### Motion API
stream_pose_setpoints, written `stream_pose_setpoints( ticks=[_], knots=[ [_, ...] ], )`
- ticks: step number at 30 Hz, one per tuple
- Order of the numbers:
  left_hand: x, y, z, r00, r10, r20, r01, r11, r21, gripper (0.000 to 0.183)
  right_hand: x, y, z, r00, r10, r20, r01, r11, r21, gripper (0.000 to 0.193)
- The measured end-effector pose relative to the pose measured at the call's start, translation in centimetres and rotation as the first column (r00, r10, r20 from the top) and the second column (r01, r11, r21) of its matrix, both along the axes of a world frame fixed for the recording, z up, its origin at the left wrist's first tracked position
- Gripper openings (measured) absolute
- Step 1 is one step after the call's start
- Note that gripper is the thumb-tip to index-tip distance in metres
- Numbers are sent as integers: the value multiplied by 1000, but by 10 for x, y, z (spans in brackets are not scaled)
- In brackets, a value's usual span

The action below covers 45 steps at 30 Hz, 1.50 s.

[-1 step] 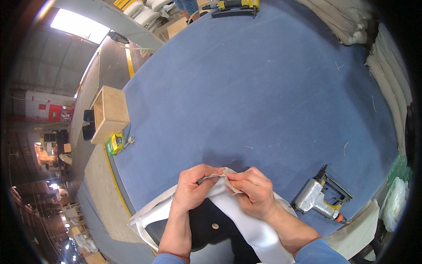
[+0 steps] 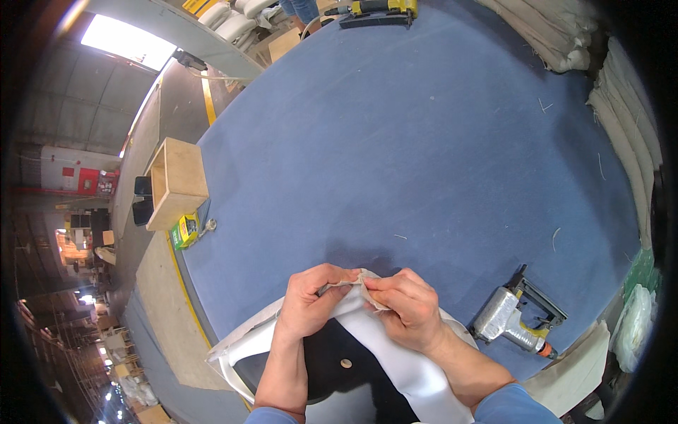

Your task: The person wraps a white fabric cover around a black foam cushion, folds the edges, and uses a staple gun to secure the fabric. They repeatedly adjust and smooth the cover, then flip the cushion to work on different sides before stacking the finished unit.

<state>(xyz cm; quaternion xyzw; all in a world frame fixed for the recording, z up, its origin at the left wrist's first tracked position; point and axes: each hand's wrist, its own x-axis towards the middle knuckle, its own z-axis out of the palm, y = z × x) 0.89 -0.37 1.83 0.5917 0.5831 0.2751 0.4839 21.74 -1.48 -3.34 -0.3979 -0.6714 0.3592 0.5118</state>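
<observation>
At the table's near edge, my left hand (image 2: pixel 311 300) pinches the edge of a beige fabric cover (image 2: pixel 362 276). Close beside it, my right hand (image 2: pixel 408 307) grips the same cover, and a loose flap of it sticks out under the fingers. Both hands are closed, their fingertips almost touching. Below them lies an upholstered piece with white padding (image 2: pixel 388 350) around a black panel (image 2: pixel 332 367) that has a small round hole. My forearms hide part of this piece. To the right of my right hand rests a pneumatic staple gun (image 2: pixel 503 319), silver and yellow, touched by neither hand.
Blue cloth covers the wide table (image 2: pixel 395 141), with scattered thread bits. A second staple gun (image 2: pixel 378 10) lies at the far edge. On the left stand a wooden box (image 2: pixel 185 182) and a green-yellow carton (image 2: pixel 185 230). Folded beige covers (image 2: pixel 621 120) line the right side.
</observation>
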Motion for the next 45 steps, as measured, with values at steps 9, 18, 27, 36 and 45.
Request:
stream_pose_setpoints(
  ticks=[9,18,27,36,45],
  knots=[
    [-10,-1,-9,987,-71,144,70,997,18,28,0,1,2,999,43,-14,-43,999,-10,19],
    [-17,0,-9,959,-50,279,87,989,-121,31,1,3,4,994,108,12,-108,994,-4,15],
    [-14,0,-7,941,-11,339,70,984,-163,36,-2,-1,7,1000,6,7,-6,1000,-16,16],
    [-12,1,-8,950,-30,309,73,989,-128,32,-1,-3,5,999,-7,43,8,999,-31,14],
    [-11,8,-5,965,-19,263,75,976,-204,19,-1,-5,4,999,-9,38,10,999,-31,15]
  ],
)
